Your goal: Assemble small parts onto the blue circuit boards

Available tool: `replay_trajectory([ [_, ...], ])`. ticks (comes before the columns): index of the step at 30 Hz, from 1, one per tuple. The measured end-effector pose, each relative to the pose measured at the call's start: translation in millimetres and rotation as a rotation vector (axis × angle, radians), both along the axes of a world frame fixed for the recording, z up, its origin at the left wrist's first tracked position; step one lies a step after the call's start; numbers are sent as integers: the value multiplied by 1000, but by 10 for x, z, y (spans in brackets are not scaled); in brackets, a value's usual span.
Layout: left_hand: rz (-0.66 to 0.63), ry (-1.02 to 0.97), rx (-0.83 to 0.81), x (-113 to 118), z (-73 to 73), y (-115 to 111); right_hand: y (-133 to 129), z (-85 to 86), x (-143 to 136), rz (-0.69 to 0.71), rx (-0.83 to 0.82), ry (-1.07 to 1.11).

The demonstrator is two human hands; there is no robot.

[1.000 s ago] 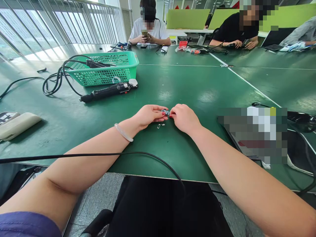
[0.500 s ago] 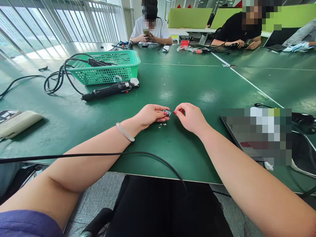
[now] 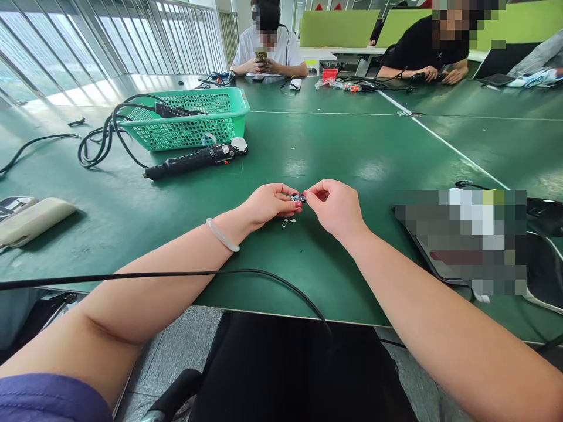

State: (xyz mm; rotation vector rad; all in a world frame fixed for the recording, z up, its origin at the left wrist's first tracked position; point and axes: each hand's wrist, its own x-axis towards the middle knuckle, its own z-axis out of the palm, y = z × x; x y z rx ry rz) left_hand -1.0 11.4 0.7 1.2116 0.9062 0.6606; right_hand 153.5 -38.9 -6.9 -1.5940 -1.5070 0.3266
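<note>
My left hand (image 3: 269,205) holds a small dark-and-silver part (image 3: 298,198) between thumb and fingers, just above the green table (image 3: 281,258). From the right, my right hand (image 3: 336,202) reaches the part's right edge, its thumb and index finger pinched together. Whatever may be between those right fingertips is too small to make out. Below my left fingertips, a tiny pale frame-like piece (image 3: 285,223) and a tiny white bit (image 3: 293,220) lie on the table.
A green basket (image 3: 189,123) with cables stands at the back left, a black electric screwdriver (image 3: 193,162) before it. A beige case (image 3: 39,221) lies left, a blurred dark device (image 3: 457,246) right. A black cable (image 3: 259,272) crosses in front. Two people sit opposite.
My right hand has moved left, bringing its pinched fingertips to the part's edge. The left hand still holds the part, which appears slightly turned.
</note>
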Motion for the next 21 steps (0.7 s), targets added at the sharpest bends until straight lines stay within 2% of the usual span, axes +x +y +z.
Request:
replay_trajectory([
  [11,9,-8,2,8,-13,1,18,-36,-12,-5,43,-92],
  [21,5,-11,-11,-6,0,6,-12,-20,42,6,9,-36],
])
